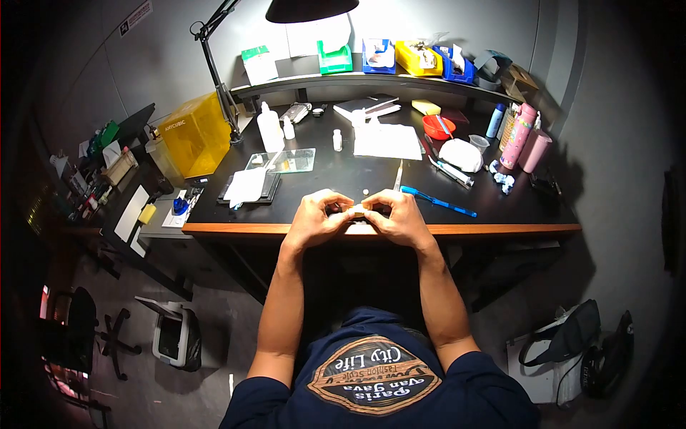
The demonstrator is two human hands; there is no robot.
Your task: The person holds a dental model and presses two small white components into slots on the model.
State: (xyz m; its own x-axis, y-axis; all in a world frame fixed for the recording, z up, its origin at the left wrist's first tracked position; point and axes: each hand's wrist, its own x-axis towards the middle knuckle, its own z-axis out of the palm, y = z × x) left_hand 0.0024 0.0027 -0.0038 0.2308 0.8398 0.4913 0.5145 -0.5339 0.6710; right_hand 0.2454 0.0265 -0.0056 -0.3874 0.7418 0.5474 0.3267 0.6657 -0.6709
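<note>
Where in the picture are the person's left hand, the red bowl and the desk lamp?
Left hand [314, 217]: head view, on the back of the hand.
Red bowl [434, 134]: head view, on its near wall.
Desk lamp [312, 9]: head view, on its black shade.

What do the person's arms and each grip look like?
The left arm and right arm come out of short, dark navy sleeves with no print showing on them. The forearms are bare, and I see no watch or bracelet. The left grip and right grip are ordinary hands, without gloves.
</note>
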